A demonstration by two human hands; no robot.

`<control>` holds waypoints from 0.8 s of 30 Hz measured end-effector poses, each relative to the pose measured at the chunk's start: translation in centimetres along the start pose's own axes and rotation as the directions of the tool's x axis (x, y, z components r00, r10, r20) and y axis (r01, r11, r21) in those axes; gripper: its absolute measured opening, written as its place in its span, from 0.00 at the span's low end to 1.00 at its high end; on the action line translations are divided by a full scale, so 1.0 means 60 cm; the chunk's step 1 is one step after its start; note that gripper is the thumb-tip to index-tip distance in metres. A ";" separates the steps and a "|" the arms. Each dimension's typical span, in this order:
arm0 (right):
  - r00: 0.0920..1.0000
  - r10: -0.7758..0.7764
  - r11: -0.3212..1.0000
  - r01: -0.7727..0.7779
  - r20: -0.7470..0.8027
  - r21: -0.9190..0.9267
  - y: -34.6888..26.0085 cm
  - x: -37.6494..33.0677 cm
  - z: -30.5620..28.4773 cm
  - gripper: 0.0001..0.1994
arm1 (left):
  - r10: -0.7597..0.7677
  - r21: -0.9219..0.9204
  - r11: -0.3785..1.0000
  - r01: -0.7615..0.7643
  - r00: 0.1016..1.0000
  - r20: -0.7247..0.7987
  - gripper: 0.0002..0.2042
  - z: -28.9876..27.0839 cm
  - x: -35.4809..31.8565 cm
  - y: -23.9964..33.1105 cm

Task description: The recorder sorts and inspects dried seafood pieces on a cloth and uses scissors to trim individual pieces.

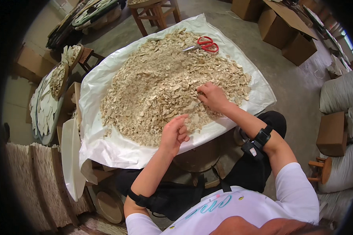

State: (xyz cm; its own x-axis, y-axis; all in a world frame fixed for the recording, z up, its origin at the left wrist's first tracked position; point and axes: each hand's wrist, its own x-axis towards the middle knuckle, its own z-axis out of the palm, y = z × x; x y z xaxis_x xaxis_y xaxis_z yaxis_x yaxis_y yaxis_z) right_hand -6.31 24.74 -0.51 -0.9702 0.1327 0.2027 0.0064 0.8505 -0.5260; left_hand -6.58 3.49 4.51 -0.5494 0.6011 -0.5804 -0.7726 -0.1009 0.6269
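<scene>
A wide heap of pale, dried flat slices and chips point(157, 90) lies on a white plastic sheet point(96, 152) in front of me. My right hand point(213, 97) reaches into the right part of the heap, its fingers bent and fingertips pressed together among the chips. What they pinch is too small to make out. Over the near edge of the heap, my left hand point(174, 134) is loosely curled with fingers apart, and nothing shows in it. Red-handled scissors point(205, 45) rest on the far right of the heap, away from both hands.
A wooden stool point(155, 15) stands beyond the sheet. Cardboard boxes point(278, 27) are at the far right, stuffed white sacks point(341, 92) and a small wooden stool point(321, 170) at the right. Trays of white pieces point(47, 103) and a white tub point(71, 156) are on the left.
</scene>
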 end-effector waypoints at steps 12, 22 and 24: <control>0.872 0.413 0.620 -0.480 0.262 0.621 0.018 0.031 -0.036 0.07 | -0.029 -0.040 0.999 0.029 1.000 -0.011 0.11 -0.030 0.019 0.002; 0.794 0.248 -0.058 -0.560 0.555 0.826 0.015 0.021 -0.051 0.13 | -0.059 -0.064 0.996 0.056 0.997 -0.046 0.10 -0.037 0.028 0.004; 0.794 0.246 -0.035 -0.565 0.555 0.824 0.015 0.020 -0.047 0.14 | -0.062 -0.073 0.996 0.059 0.997 -0.044 0.10 -0.036 0.029 0.003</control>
State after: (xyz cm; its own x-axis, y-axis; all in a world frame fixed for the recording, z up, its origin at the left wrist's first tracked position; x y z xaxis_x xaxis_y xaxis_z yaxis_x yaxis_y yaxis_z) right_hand -6.79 27.09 1.60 -0.9036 0.0321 -0.4271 0.3486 -0.5243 -0.7769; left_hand -8.36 2.79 2.51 -0.5140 0.5709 -0.6402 -0.8246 -0.1232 0.5522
